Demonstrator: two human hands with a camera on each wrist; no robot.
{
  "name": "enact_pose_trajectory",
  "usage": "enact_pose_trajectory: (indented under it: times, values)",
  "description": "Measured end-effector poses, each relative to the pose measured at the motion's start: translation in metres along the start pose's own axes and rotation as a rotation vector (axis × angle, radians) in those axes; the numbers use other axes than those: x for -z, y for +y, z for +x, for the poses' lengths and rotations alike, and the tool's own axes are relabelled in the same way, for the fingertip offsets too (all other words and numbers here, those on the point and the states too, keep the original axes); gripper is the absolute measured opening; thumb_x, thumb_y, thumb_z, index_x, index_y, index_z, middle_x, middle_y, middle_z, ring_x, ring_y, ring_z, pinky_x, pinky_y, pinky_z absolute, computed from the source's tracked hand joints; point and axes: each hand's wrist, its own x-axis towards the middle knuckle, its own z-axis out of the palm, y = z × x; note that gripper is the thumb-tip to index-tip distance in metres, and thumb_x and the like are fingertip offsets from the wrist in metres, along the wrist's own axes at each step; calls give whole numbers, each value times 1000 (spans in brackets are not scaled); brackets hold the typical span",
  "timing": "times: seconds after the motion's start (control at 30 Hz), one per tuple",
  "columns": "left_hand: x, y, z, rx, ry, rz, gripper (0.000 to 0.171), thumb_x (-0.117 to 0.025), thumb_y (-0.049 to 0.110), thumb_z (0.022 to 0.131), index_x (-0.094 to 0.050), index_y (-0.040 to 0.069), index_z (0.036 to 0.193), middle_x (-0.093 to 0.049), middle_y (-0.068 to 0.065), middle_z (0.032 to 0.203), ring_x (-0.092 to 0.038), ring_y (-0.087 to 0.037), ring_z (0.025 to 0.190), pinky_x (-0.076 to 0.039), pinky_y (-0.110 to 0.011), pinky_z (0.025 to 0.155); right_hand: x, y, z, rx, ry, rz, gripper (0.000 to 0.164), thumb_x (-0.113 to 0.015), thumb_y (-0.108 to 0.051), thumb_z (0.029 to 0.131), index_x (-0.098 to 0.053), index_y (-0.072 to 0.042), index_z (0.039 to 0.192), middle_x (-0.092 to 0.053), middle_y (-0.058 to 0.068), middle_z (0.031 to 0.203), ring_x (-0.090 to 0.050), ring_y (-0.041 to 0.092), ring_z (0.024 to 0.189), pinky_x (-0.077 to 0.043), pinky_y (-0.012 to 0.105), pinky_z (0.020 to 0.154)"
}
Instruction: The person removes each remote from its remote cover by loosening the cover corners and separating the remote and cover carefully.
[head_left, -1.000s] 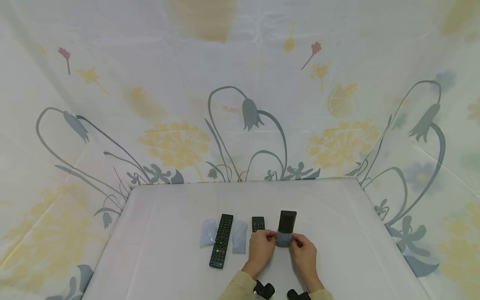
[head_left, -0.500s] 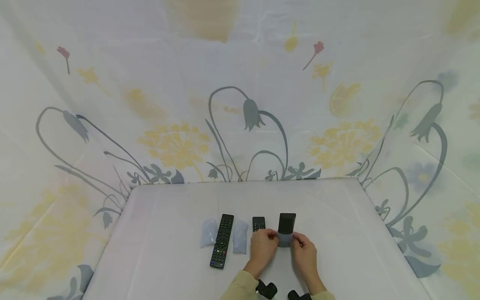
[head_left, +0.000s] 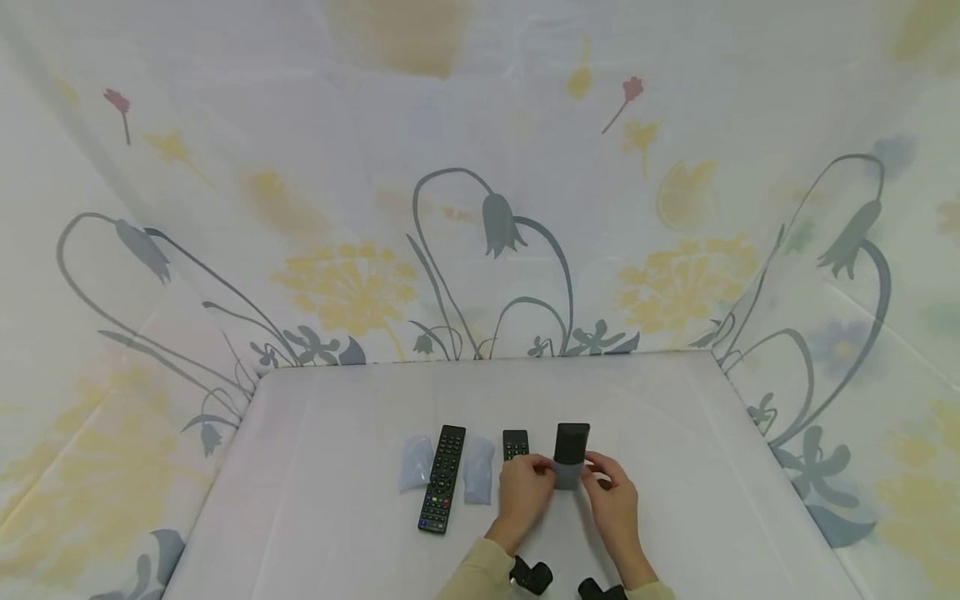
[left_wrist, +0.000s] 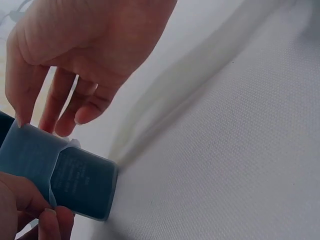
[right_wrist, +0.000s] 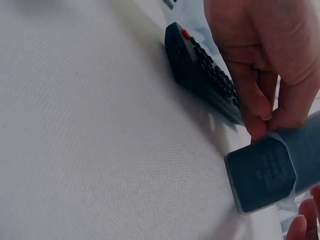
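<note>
A dark remote control (head_left: 573, 440) stands on end, its lower part inside a translucent plastic sleeve (head_left: 567, 475). Printed text shows faintly on the remote's lower back in both wrist views. My left hand (head_left: 522, 492) pinches the sleeve's edge at the left side; the right wrist view shows this left hand (right_wrist: 272, 65) at upper right. On the other side, my right hand (head_left: 613, 500) has its fingers spread, with a fingertip at the sleeve's right edge. In the left wrist view, the right hand (left_wrist: 92, 45) keeps its other fingers loosely bent, apart from the sleeve.
A long black remote (head_left: 442, 480) lies to the left, between two pale plastic packets, one at its left (head_left: 416, 463) and one at its right (head_left: 478, 471). A smaller remote (head_left: 515, 443) lies partly hidden behind my left hand. Flower-patterned cloth (head_left: 495, 275) walls the white table (head_left: 337, 500).
My right hand's fingers have loosened from a pinch at the sleeve and spread outward a little. My left hand keeps its hold, and the upright remote tips only slightly.
</note>
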Motion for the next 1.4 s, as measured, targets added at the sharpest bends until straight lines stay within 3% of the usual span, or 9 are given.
enact_pose_trajectory:
  times: [0.13, 0.37, 0.67, 0.77, 1.0, 1.23, 1.4]
  values:
    - [1, -1, 0, 12, -14, -3, 11, -71, 3, 77, -78, 11, 78, -67, 9, 67, -57, -1, 59, -47, -23, 54, 1, 0, -1, 9, -24, 39, 26, -72, -6, 90, -70, -4, 116, -68, 10, 112, -58, 10, 96, -45, 15, 77]
    - [1, -3, 0, 30, -20, -15, 11, -71, 5, 78, -78, 13, 78, -66, 11, 66, -56, 0, 59, -46, -23, 55, -4, -9, 1, 119, 41, 75, 37, -80, -4, 82, -69, 1, 117, -68, 12, 111, -59, 10, 93, -47, 16, 74]
    - [4, 3, -2, -19, -12, -82, 12, -69, 1, 78, -78, 10, 78, -66, 10, 66, -54, 1, 57, -45, -20, 54, 3, -48, -6, 118, 100, 100, 37, -75, 9, 82, -64, 13, 118, -68, 24, 105, -62, 35, 91, -48, 13, 72]
    - [5, 5, -2, -37, 6, -104, 13, -68, 0, 77, -78, 8, 78, -66, 9, 66, -54, 1, 57, -45, -19, 54, 1, -42, -2, 88, 96, 140, 39, -75, 8, 83, -64, 12, 120, -68, 23, 106, -63, 30, 92, -49, 13, 72]
    - [6, 10, -4, -48, 40, -152, 17, -68, -4, 76, -79, 9, 79, -67, 9, 71, -56, 1, 60, -46, -18, 56, -2, -21, 6, 49, 86, 205, 42, -78, 0, 83, -65, 5, 123, -68, 17, 106, -61, 3, 91, -50, 13, 73]
    - [7, 12, -6, -170, 114, -188, 17, -72, -6, 77, -79, 7, 85, -68, 5, 74, -61, -3, 65, -47, -17, 55, -3, -19, 7, 52, 75, 285, 42, -79, 1, 83, -64, 5, 122, -70, 12, 107, -64, 2, 95, -52, 15, 76]
    - [9, 12, -7, -203, 142, -210, 20, -73, -6, 77, -79, 7, 91, -69, 2, 78, -62, -3, 67, -47, -16, 53, -4, -21, 7, 37, 75, 316, 47, -78, 3, 82, -61, 7, 126, -71, 13, 111, -63, 1, 98, -51, 15, 79]
